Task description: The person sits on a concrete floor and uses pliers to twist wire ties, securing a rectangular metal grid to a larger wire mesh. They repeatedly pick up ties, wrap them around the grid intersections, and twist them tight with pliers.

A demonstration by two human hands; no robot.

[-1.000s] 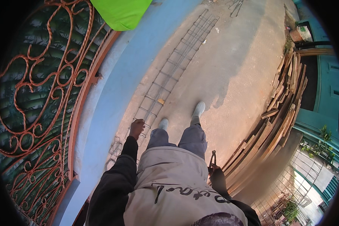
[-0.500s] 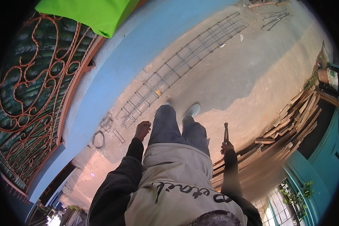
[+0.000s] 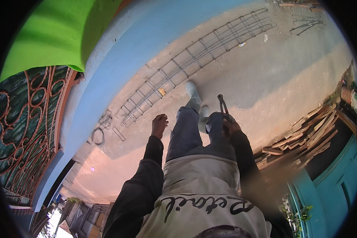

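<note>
My right hand [image 3: 231, 126] is wrapped round the handles of dark metal pincers [image 3: 223, 106], whose head points away from me over the floor. The pincers hang in front of my right thigh. Beside my left thigh, my left hand [image 3: 159, 123] is held above the floor with its fingers curled in. Whether anything small lies in those fingers is hidden. A long cage of tied steel bars [image 3: 177, 70] lies on the ground ahead of both hands, stretching from near left to far right. Neither hand touches it.
Bent steel hoops [image 3: 105, 119] and a wire coil [image 3: 98, 136] lie at the left. Stacked timber [image 3: 305, 133] is on the right, near a teal wall [image 3: 337, 178]. A blue wall [image 3: 103, 75], scrolled grille [image 3: 27, 131] and green cloth [image 3: 55, 37] border the left.
My right hand has swung inward and forward with the pincers. My left hand has risen slightly, and my left foot has stepped ahead. The view has shifted along the steel cage.
</note>
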